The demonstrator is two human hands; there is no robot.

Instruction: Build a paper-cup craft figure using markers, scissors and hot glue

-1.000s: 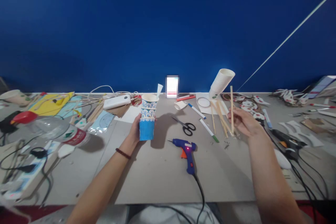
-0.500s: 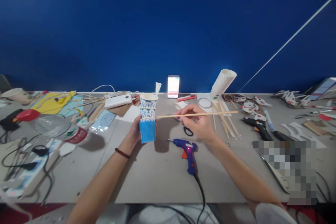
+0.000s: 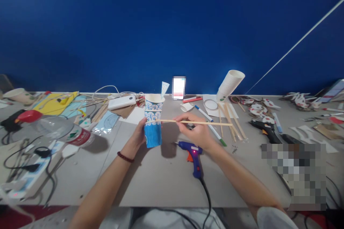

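My left hand [image 3: 137, 134] is closed around the side of a blue-and-white patterned paper cup piece [image 3: 153, 134], which looks like stacked cups with a solid blue lower part. A small patterned paper cone [image 3: 164, 88] sticks up at its rim. Between the fingertips of my right hand [image 3: 195, 128] is a thin wooden stick [image 3: 215, 123], held nearly level. Its left end lies across the front of the cup piece, near the top of the blue part; whether it touches is hard to tell. A blue hot glue gun [image 3: 194, 152] lies on the table below my right hand.
A tall stack of white paper cups [image 3: 231, 85] leans at the back right, with loose wooden sticks [image 3: 230, 121] before it. Markers [image 3: 203, 113] lie near my right hand. To the left are a plastic bottle [image 3: 60, 128] and a power strip [image 3: 34, 171].
My right hand has moved left and slightly down with the stick, whose end now crosses the cup piece. Markers behind that hand have come into view. My left hand keeps its hold.
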